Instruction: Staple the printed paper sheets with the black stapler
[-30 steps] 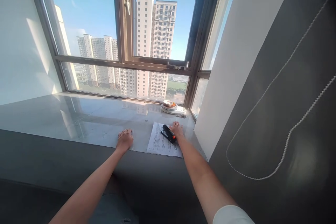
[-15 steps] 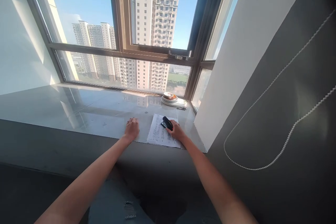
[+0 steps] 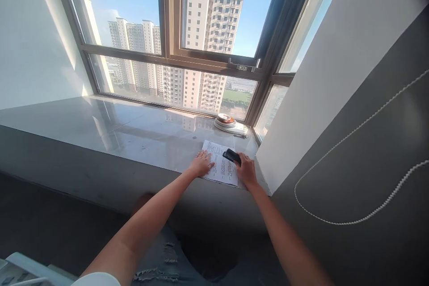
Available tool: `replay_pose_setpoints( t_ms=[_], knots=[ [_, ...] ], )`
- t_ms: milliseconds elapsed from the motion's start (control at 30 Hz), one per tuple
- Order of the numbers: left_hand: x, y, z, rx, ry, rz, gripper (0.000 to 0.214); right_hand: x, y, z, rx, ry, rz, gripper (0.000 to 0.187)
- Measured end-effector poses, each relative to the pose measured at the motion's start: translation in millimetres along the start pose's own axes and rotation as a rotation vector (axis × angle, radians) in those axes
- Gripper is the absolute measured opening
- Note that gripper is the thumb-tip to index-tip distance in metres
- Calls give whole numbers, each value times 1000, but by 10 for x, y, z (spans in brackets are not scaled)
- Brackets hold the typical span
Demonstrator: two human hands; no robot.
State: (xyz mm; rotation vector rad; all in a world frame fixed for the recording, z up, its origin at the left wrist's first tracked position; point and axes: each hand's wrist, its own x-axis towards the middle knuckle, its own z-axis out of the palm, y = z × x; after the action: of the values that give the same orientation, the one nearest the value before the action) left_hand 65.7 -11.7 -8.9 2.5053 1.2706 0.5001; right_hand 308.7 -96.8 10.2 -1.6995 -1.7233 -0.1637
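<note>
Printed paper (image 3: 219,167) lies on the window sill near its front edge; I cannot tell whether it is one sheet or several. My left hand (image 3: 202,163) rests on the paper's left side, fingers spread and stretched out. In my right hand (image 3: 246,167) is a black stapler (image 3: 231,156), its front end pointing left over the upper right part of the paper. The fingers wrap round the stapler's rear. Whether its jaws touch the paper is hard to see.
A stack of plates (image 3: 228,121) stands at the sill's back right corner, with a small dark item (image 3: 240,136) beside it. The glossy sill (image 3: 134,138) runs left under the window. A beaded blind cord (image 3: 335,222) hangs at right. A white slatted object (image 3: 31,268) shows at lower left.
My left hand has moved right from the bare sill onto the paper and spread its fingers. The stapler has shifted towards the paper's right side and turned more level. The view has moved.
</note>
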Motion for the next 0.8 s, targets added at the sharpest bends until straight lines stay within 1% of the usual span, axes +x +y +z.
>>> replay_pose_setpoints(
  t_ms=[67,133,233,300,433,500,567,667,800],
  knots=[
    [6,3,0,-20,27,-8,60,-87,77,-68,-56,38,38,45],
    [7,9,-10,-62,57,-16,54,-142,145,-113,-84,76,106,52],
    [-1,-3,-48,-144,90,-34,48,-156,225,-130,-43,122,253,59],
    [-6,-30,-88,-210,116,-30,48,-139,256,-125,18,151,318,59],
    [-14,-95,-177,-373,192,-8,47,-119,248,-138,136,171,307,56],
    [-20,-114,-209,-440,232,-46,46,-121,223,-159,181,158,315,52],
    [-27,-117,-223,-474,245,-78,46,-123,200,-175,213,121,307,48],
    [-32,-99,-204,-434,215,-63,45,-115,189,-178,245,53,236,48],
    [-32,-75,-153,-299,183,-27,47,-100,171,-185,253,-7,184,47]
  ],
)
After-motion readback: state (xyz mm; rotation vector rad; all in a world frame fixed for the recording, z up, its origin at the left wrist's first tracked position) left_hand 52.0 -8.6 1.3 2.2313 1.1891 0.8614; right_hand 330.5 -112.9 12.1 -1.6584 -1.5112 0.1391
